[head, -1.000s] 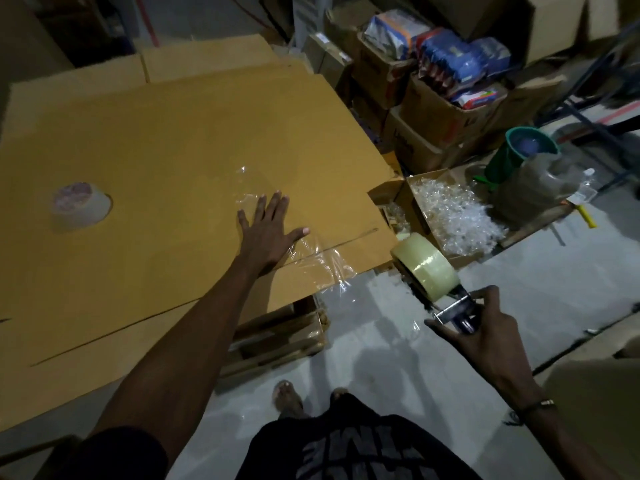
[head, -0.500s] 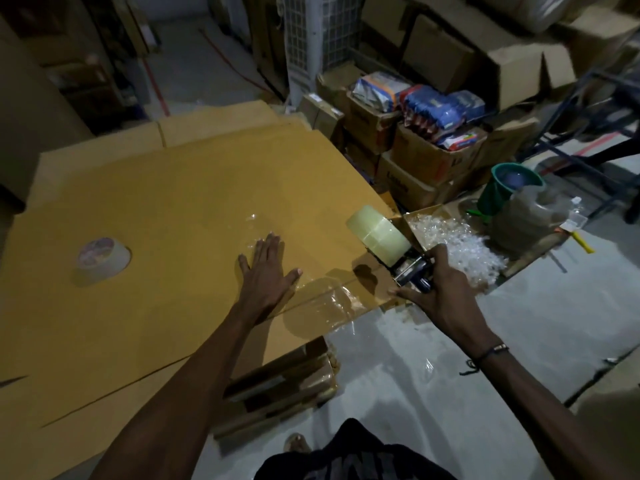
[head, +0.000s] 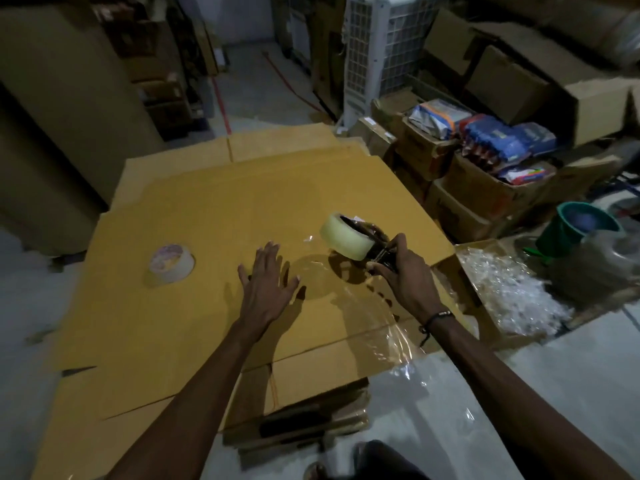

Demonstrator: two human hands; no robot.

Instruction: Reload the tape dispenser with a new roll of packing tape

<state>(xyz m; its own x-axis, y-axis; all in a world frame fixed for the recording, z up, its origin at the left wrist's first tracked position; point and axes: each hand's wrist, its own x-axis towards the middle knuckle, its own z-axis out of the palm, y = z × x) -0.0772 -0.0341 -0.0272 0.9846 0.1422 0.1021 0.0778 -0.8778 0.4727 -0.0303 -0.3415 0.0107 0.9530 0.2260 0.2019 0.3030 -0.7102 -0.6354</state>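
the scene is dim and warm-toned, with most light falling from above onto the cardboard sheet (head: 194,216), which glows a dull yellow-brown. the far room and the upper left corner sink into deep shadow. the hands cast soft dark shadows on the cardboard just beyond and beside them, and the tape roll (head: 346,235) throws a round shadow beneath itself. clear plastic film (head: 391,337) at the sheet's near edge catches pale glare, as does the grey floor (head: 485,410). detail is soft and grainy throughout, with slight motion blur on the fingers. straight edges bow outward toward the frame's borders, a wide-angle distortion, and the corners look smeared.
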